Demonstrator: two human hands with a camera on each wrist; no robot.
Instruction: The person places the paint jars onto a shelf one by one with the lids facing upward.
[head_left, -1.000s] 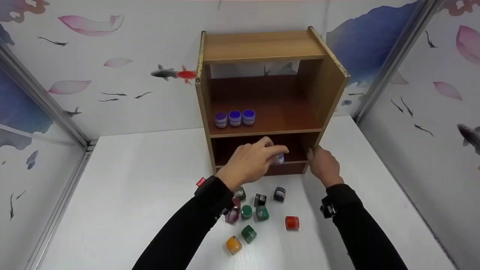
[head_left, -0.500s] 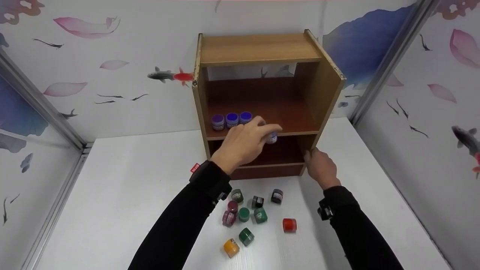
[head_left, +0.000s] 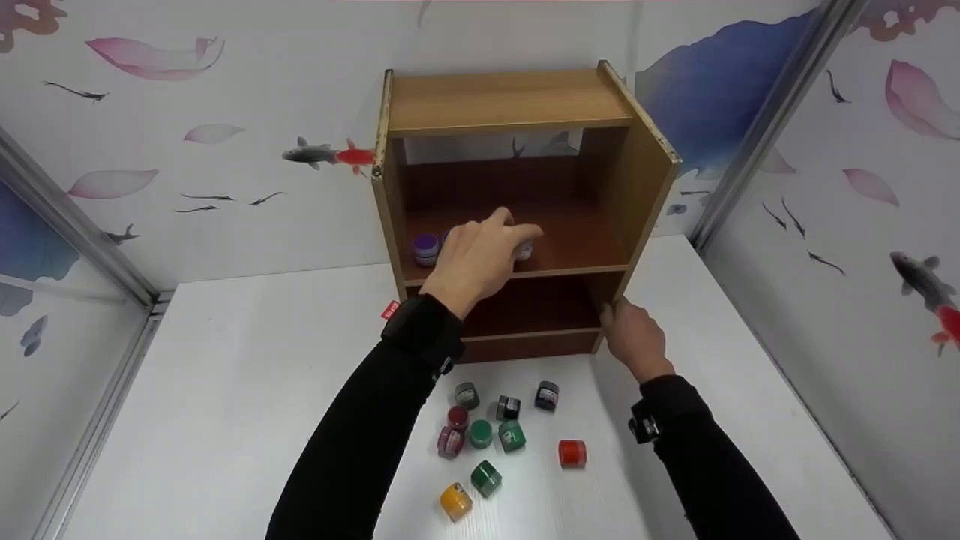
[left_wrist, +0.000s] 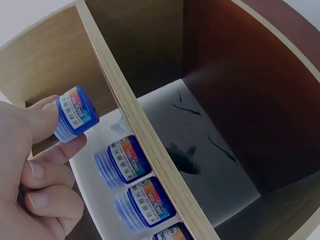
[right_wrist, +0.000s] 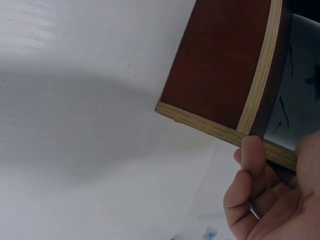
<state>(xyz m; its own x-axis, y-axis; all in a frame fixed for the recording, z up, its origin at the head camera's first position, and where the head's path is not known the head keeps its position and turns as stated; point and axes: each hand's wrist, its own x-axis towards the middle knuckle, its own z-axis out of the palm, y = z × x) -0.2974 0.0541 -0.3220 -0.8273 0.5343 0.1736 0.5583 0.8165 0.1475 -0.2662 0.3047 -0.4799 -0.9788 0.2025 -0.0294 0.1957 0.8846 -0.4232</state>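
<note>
My left hand [head_left: 480, 255] pinches a blue paint jar [left_wrist: 76, 112] between thumb and fingers at the front of the upper compartment of a small wooden shelf [head_left: 510, 97]. Close by on the same board stands a row of similar jars; the left wrist view shows two blue paint jars [left_wrist: 129, 159] and part of a third at the bottom edge. From the head, a purple-lidded jar [head_left: 426, 250] shows beside the hand, which mostly hides the others. My right hand [head_left: 634, 337] grips the front edge of the shelf's right side panel [right_wrist: 200, 125], low down.
Several loose paint jars lie on the white table [head_left: 247, 390] before the shelf: green [head_left: 486, 478], yellow [head_left: 456, 501], red [head_left: 572, 453], dark red and black ones. Behind the shelf stands a patterned white wall [head_left: 300, 67]. The lower compartment [head_left: 540, 304] lies below the left hand.
My left hand has lifted the paint jar from in front of the lower compartment up to the upper compartment, moving slightly left. My right hand keeps its hold on the side panel.
</note>
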